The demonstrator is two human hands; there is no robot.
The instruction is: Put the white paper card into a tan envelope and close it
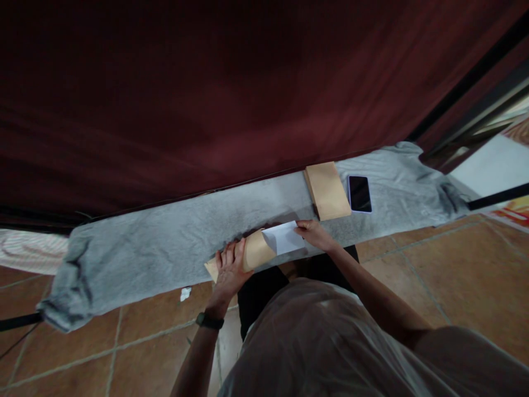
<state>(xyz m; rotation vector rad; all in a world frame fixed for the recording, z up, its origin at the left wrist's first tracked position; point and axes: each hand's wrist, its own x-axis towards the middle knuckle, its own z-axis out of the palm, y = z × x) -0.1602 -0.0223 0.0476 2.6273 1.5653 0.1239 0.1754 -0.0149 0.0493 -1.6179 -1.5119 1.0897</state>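
Observation:
A brown paper envelope (259, 248) lies slantwise at the near edge of the cloth-covered bench, its mouth bowed open toward the right. My left hand (231, 267) holds it near its left end, fingers over the top and the thumb by the near edge. A white sheet of paper (286, 238) sits partly inside the mouth of the envelope. Pinched between the thumb and fingers of my right hand (314, 234) is the sheet's outer right end. How far the paper reaches inside is hidden.
Right of the hands, a stack of brown envelopes (328, 190) rests on the grey cloth (152, 242), beside a phone (360, 194). Behind the bench hangs a dark red curtain (231, 110). A white scrap (185, 293) lies on the tiled floor (152, 344).

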